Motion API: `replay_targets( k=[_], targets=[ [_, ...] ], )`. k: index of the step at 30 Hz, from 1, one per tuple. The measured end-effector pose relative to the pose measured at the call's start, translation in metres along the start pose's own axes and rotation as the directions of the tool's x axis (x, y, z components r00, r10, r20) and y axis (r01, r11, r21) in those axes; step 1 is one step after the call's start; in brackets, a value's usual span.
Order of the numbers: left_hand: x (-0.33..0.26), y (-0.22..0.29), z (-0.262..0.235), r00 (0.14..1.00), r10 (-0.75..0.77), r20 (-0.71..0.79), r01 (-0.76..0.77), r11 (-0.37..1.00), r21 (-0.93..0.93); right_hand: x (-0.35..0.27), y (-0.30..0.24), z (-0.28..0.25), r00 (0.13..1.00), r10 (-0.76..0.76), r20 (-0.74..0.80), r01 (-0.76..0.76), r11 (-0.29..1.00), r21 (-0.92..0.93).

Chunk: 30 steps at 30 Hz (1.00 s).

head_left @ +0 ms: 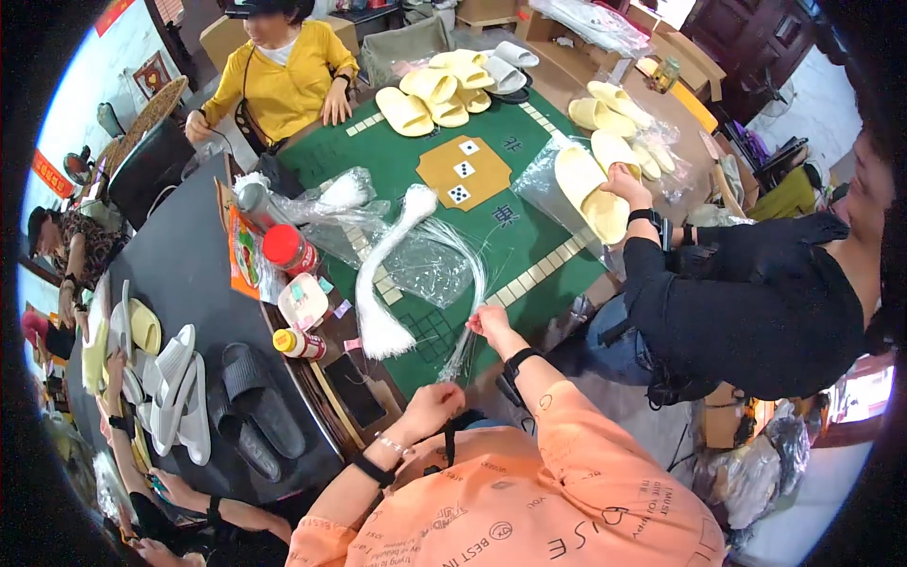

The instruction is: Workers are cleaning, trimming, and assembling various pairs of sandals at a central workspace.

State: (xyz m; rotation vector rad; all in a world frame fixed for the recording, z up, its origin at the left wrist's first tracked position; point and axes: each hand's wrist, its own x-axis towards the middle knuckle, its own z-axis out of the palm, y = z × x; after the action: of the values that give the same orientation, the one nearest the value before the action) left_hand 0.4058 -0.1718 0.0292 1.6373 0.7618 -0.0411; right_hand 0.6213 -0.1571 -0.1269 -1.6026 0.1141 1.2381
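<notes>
My right hand (491, 323) is closed in a pinch on a thin bundle of white plastic strands (470, 269), which arcs over the green table mat (529, 241). Below it, close to the strands' lower ends, my left hand (435, 406) is curled shut; what its fingers hold, if anything, is hidden. A thicker bundle of white strands (383, 307) lies on the mat to the left, fanned out at its near end. Clear plastic bags (425, 274) lie beneath and behind the bundles.
Left of the mat stand a red-lidded jar (288, 248), a white tub (304, 300) and a yellow-capped bottle (298, 343). Dark slippers (269, 406) lie on the grey table (203, 246). At right, a co-worker's hand (625, 187) holds yellow slippers (595, 194); another person in yellow sits opposite.
</notes>
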Motion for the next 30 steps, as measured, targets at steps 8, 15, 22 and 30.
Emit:
replay_targets(
  k=[8, 15, 22, 30],
  targets=[
    [-0.112, 0.030, -0.069, 0.989, -0.069, 0.135, 0.087, 0.987, -0.134, 0.041, -0.007, 0.003, 0.999, 0.054, -0.007, -0.052, 0.982, 0.179],
    [-0.158, 0.037, -0.116, 0.997, 0.079, 0.008, -0.080, 0.989, 0.124, 0.094, 0.005, -0.050, 0.840, -0.500, -0.212, 0.417, 0.843, -0.338],
    [-0.178, 0.015, -0.124, 0.992, 0.051, -0.112, -0.001, 0.911, 0.412, -0.187, -0.038, 0.125, 0.031, -0.269, 0.963, 0.982, -0.171, -0.079],
    [-0.237, -0.004, -0.164, 0.903, -0.001, -0.430, 0.204, 0.882, 0.426, -0.257, 0.039, 0.207, 0.096, 0.211, 0.973, 0.553, 0.801, -0.229]
  ],
)
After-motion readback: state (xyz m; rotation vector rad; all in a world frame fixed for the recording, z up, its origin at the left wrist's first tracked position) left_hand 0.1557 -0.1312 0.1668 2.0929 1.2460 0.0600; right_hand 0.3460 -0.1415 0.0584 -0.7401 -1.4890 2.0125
